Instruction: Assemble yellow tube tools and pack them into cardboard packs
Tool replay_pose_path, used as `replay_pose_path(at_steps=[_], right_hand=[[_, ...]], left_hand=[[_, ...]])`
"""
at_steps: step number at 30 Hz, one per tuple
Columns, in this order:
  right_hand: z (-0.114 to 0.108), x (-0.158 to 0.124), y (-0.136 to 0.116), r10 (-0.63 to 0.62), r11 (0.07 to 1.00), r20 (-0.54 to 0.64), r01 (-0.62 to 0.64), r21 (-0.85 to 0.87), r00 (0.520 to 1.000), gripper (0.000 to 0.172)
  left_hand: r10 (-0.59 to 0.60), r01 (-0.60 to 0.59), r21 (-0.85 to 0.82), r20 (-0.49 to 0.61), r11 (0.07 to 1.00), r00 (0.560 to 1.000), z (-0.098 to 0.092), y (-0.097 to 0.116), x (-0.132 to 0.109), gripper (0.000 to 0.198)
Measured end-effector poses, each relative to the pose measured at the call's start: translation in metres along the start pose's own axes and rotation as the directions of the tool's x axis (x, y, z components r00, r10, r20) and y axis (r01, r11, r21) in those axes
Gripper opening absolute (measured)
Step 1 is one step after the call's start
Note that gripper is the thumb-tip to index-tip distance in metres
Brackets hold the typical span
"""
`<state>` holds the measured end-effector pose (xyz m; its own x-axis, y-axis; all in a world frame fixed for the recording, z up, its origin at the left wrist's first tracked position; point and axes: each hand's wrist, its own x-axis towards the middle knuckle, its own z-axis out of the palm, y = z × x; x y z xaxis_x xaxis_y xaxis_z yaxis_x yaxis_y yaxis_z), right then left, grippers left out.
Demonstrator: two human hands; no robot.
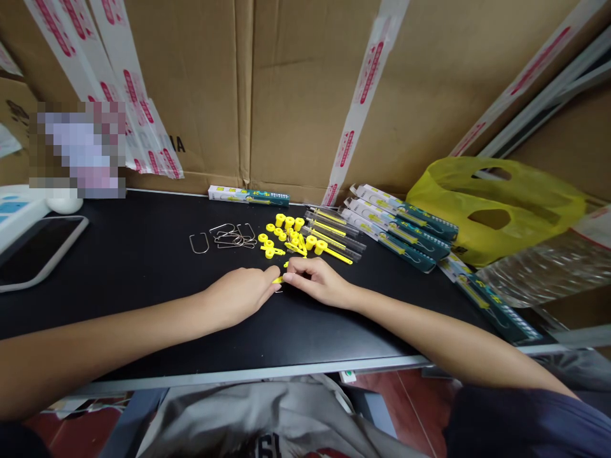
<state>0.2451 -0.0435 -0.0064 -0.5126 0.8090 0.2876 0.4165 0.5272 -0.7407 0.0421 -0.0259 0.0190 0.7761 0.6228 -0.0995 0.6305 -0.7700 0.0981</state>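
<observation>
At frame centre, the left hand [241, 289] and right hand [317, 280] pinch a small yellow part [277, 279] between their fingertips, resting on the black table [143, 280]. Just above lie more yellow pieces [289, 238] and bent wire clips [229, 236].

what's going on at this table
A person is at a black table, pinching a small yellow part between the left hand and right hand. Just beyond lie a heap of yellow plastic pieces, some bent wire loops and a row of packaged sets, with a yellow bag at the right.

Glossy yellow plastic pieces [289, 238], matt tabletop [143, 280]
</observation>
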Motion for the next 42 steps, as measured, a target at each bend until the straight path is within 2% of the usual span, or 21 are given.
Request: replay_pose_path(at_steps=[8, 14, 20, 30, 35, 42], right_hand=[[0.007, 0.002, -0.006, 0.068, 0.994, -0.16, -0.053, 0.096, 0.985, 0.04], [-0.003, 0.005, -0.003, 0.083, 0.971, -0.065, -0.066, 0.23, 0.994, 0.041], [-0.002, 0.003, -0.001, 0.039, 0.993, -0.045, -0.034, 0.117, 0.998, 0.037], [-0.005, 0.001, 0.001, -0.024, 0.999, 0.028, 0.025, -0.048, 0.999, 0.033], [0.0, 0.0, 0.0, -0.062, 0.993, -0.029, 0.058, -0.104, 0.998, 0.032], [0.008, 0.0, -0.004, -0.003, 0.995, -0.132, -0.01, -0.1, 0.991, 0.034]], left_hand=[[0.025, -0.027, -0.07, -0.033, 0.997, 0.999, 0.007, 0.006, -0.003, 0.03], [0.009, -0.025, -0.25, -0.064, 0.968, 0.998, 0.0, 0.003, -0.002, 0.026], [0.032, -0.061, -0.33, -0.092, 0.942, 0.995, 0.0, -0.003, 0.002, 0.023], [0.007, -0.016, -0.105, -0.082, 0.994, 0.997, 0.0, -0.002, 0.002, 0.025], [-0.005, -0.001, -0.09, -0.07, 0.996, 0.998, 0.002, -0.001, 0.001, 0.025], [-0.03, 0.008, -0.201, -0.108, 0.98, 0.994, 0.006, 0.004, 0.0, 0.021]])
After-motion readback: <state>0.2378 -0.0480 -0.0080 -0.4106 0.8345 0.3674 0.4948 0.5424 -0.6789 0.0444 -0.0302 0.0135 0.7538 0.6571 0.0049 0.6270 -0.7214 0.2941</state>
